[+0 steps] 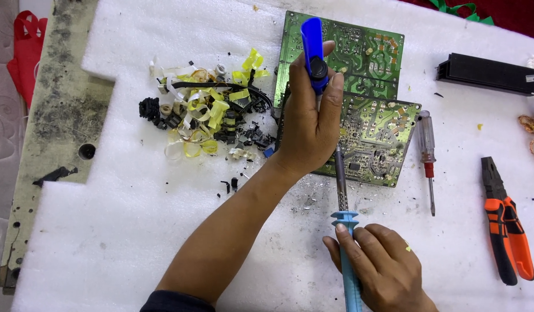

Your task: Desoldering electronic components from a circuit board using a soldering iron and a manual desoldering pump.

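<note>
Right hand [382,266] grips soldering iron [343,231] (left hand [310,124] holds blue desoldering pump [313,52]) over circuit board [377,138].

blue desoldering pump [312,51] upright over green circuit board [375,138] | blue-handled soldering iron [345,231] tip on board

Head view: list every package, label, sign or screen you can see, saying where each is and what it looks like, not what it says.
Label: small white rectangle with dark print, on the right end of the long black bar at the top right of the white foam mat.
No packages, signs or screens in view.
</note>
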